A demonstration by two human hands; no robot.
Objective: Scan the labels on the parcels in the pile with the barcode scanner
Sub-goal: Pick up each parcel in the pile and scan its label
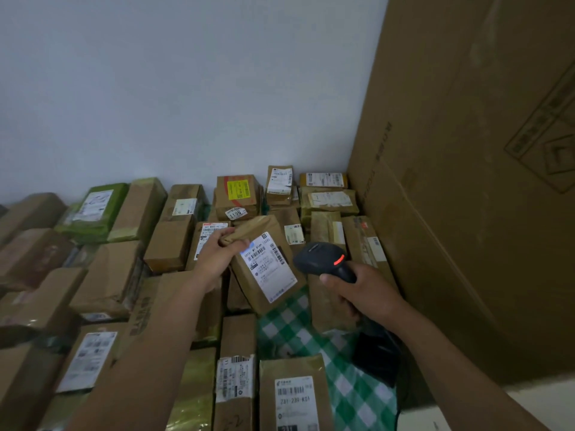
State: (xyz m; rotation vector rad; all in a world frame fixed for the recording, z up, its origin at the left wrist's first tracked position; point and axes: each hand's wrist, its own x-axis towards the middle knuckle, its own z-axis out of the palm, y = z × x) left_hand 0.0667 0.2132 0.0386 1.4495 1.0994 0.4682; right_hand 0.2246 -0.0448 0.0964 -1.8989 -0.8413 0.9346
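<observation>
My left hand [217, 255] grips the top corner of a brown paper parcel [249, 231] and holds it tilted above the pile. Its white label [270, 267] faces up, and a bluish light spot lies on the label near my fingers. My right hand [362, 292] is closed on the handle of a black barcode scanner [320, 258]. The scanner's head sits just right of the label and points at it, with a red light glowing on its side.
Many brown cardboard parcels [168, 244] with white labels cover the surface to the wall. A green parcel [93, 209] lies far left. A green-checked cloth [311, 334] shows below the held parcel. A tall cardboard box [466, 181] stands on the right.
</observation>
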